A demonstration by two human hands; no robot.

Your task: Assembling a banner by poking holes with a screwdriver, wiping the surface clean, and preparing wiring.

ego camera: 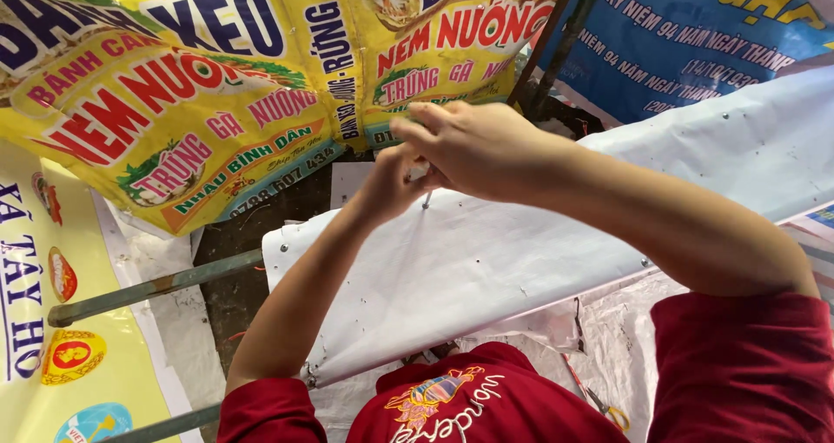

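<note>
In the head view, the right hand (473, 148) is curled narrowly, its fingers pinched on what seems to be a small metal pin (426, 200) at the upper edge of a white sheet (469, 269). The left hand (391, 182) is closed against it, partly hidden. The sheet is stretched over a metal frame bar (156, 287).

White sheet (452, 269), yellow banner (174, 104) with red lettering, maroon sleeves (738, 365)
</note>
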